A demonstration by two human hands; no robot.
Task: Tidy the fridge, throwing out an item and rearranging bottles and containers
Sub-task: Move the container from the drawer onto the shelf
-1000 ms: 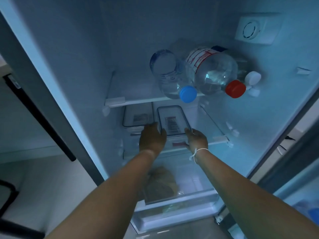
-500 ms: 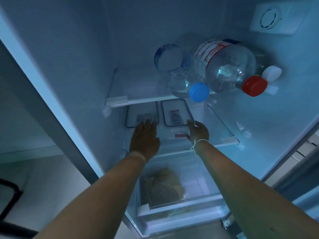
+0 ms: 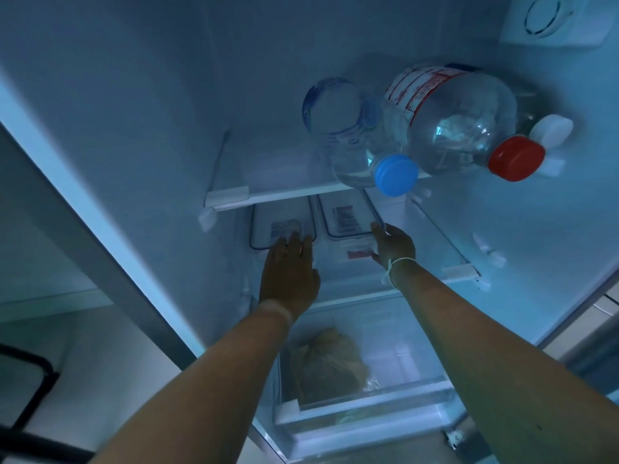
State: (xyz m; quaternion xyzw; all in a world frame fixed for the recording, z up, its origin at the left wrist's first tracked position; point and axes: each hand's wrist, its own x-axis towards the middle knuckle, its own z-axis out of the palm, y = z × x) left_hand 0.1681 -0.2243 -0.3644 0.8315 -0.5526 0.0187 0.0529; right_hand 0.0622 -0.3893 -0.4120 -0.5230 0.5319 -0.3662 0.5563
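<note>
Two clear lidded containers stand side by side on the middle fridge shelf [image 3: 459,271]: the left container [image 3: 278,219] and the right container [image 3: 345,212], each with a label on its lid. My left hand [image 3: 289,272] lies flat with fingers straight, fingertips touching the left container's front edge. My right hand [image 3: 393,246] wraps the right container's front right corner, thumb on the lid edge. On the upper shelf [image 3: 284,195] lie two clear bottles, a blue-capped bottle [image 3: 348,135] and a larger red-capped bottle [image 3: 449,118], caps towards me.
Below the shelf, a clear drawer [image 3: 368,400] holds a brown bag [image 3: 325,363]. A white knob [image 3: 552,128] sticks out behind the red cap, and a round vent [image 3: 549,15] sits on the back wall. The left half of the upper shelf is bare.
My left hand left the right container's left side and moved onto the left container, fingers flattened. My right hand stayed on the right container. The view tilted upward and closer.
</note>
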